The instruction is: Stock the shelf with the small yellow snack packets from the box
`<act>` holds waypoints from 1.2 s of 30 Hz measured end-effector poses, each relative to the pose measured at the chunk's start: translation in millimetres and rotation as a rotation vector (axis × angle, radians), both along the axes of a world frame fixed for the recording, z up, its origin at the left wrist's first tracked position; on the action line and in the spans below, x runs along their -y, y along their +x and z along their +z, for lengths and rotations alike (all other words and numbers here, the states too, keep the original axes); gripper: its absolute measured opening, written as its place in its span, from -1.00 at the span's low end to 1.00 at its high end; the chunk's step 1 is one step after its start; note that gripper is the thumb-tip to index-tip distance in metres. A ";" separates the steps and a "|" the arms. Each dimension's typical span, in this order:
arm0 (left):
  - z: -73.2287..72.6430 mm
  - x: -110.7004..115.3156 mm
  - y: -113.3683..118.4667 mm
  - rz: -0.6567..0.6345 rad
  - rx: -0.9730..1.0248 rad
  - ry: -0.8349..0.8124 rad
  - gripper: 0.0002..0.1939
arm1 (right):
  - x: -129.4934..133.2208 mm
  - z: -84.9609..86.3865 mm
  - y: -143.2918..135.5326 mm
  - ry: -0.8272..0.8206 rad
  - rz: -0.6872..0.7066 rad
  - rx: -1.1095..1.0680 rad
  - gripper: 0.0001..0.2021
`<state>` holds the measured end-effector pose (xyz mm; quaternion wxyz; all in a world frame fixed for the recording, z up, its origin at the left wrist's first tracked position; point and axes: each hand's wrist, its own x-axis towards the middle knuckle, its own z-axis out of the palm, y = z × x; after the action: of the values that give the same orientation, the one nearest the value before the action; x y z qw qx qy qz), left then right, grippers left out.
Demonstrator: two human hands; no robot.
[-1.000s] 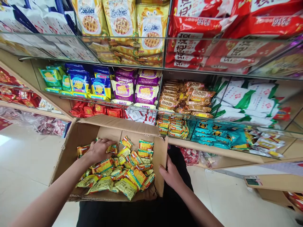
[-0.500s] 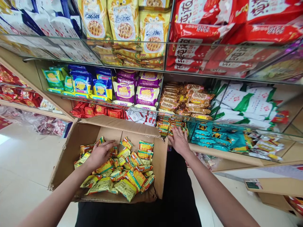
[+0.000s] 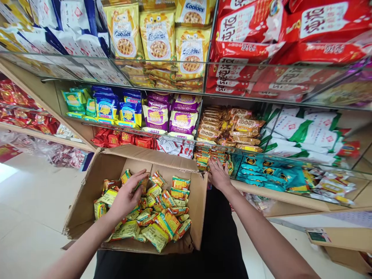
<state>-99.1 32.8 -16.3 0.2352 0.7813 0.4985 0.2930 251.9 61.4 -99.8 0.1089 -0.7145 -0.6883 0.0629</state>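
Observation:
An open cardboard box (image 3: 78, 193) rests on my lap, partly filled with loose yellow-and-orange snack packets (image 3: 167, 223). Over its left half, my left hand (image 3: 129, 195) curls its fingers round a small wrapped snack packet (image 3: 143, 185), mostly covered by the hand. To the right of the box, my right hand (image 3: 219, 176) reaches to the lower shelf. Its fingers lie outstretched against a stack of similar small snack packets (image 3: 202, 159), and no packet shows in its grip.
Glass-fronted shelves rise ahead, with a glass edge (image 3: 162, 91) above my hands. Brown biscuit packs (image 3: 244, 126) sit above the right hand, teal packets (image 3: 261, 168) to its right. Red packets (image 3: 124, 138) stand behind the box. Another cardboard box (image 3: 345, 236) is at lower right.
The view has shifted slightly, so the shelves appear lower and further right. My left hand has lifted a little, with a packet at its fingers. The right hand stays at the shelf stack.

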 end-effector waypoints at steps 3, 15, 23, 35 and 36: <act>11.5 12.2 30.0 0.045 0.411 -0.234 -0.43 | 0.4 3.0 2.1 0.056 0.008 0.005 -0.49; 43.7 40.3 110.5 -0.062 1.077 -0.790 -0.35 | 96.6 81.3 -55.1 0.189 -0.045 -1.151 -0.66; 23.3 53.7 130.7 -0.245 0.850 -0.695 -0.49 | 114.3 83.3 -80.8 0.017 -0.101 -1.538 -0.75; 9.4 28.6 91.5 -0.269 -0.043 -0.028 -0.69 | 93.7 67.0 -0.4 0.367 -0.471 -1.267 -0.61; 2.9 21.5 84.2 -0.213 -0.138 0.011 -0.70 | 83.2 58.7 8.1 0.376 -0.524 -1.178 -0.60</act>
<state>-14.8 11.4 -13.3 0.2258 0.8494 0.4260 0.2146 260.0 -21.8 -41.1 0.6004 -0.6733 -0.3168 0.2928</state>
